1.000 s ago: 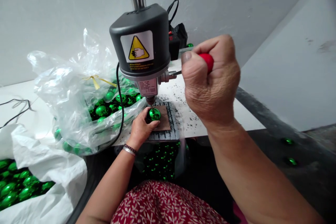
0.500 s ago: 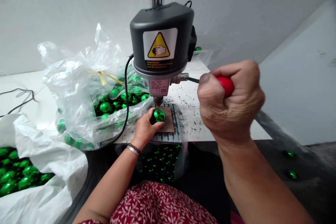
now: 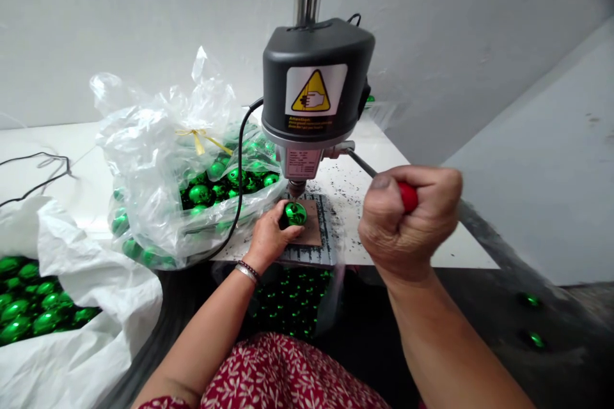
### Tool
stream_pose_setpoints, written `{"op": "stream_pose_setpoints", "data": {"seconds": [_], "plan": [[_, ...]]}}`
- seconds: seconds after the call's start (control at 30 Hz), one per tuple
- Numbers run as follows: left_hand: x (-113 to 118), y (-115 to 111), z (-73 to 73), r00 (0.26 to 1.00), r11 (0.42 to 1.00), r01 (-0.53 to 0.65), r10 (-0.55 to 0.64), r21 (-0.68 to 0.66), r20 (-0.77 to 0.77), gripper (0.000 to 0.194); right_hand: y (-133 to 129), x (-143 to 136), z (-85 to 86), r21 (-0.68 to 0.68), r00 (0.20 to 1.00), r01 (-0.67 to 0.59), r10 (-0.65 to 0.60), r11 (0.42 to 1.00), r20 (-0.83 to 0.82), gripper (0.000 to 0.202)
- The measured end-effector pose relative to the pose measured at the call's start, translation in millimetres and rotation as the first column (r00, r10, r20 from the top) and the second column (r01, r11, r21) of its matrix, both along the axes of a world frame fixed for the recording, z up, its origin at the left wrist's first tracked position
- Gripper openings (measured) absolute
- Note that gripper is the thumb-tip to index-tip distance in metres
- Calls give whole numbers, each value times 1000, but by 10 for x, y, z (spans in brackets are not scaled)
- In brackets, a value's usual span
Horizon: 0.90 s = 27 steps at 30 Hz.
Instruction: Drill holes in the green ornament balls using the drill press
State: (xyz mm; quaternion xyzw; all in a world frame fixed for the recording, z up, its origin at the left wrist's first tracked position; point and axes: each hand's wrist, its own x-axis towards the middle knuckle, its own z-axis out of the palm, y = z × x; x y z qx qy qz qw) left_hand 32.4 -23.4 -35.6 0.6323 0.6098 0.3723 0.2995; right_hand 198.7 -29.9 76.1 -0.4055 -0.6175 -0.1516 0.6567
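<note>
Between the thumb and fingers of my left hand (image 3: 269,236) is a shiny green ball (image 3: 295,214), pressed on a brown board (image 3: 309,233) under the chuck (image 3: 297,188) of a drill press (image 3: 314,83). Whether the bit touches the ball I cannot make out. My right hand (image 3: 412,220) is wrapped round the red knob (image 3: 408,197) of the press's feed lever (image 3: 362,163), which slants down to the right. The machine's dark grey head carries a yellow warning label.
A clear plastic bag (image 3: 144,166) of green balls lies left of the press, behind a black cable (image 3: 240,172). More balls fill a white sack (image 3: 119,307) at lower left. Dark shavings litter the white table (image 3: 432,249). Below its front edge are many green balls (image 3: 292,300).
My right hand has moved down with the red knob, so the lever slopes more steeply. My left hand stays on the ball. The whole view has shifted a little.
</note>
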Motion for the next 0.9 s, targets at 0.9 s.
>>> {"op": "stream_pose_setpoints", "data": {"seconds": [0.9], "plan": [[-359,-530,361,901,934,340,-357,-109,-245,56,306,-23,594,-269,991,83,-107,960,-76,23]]}}
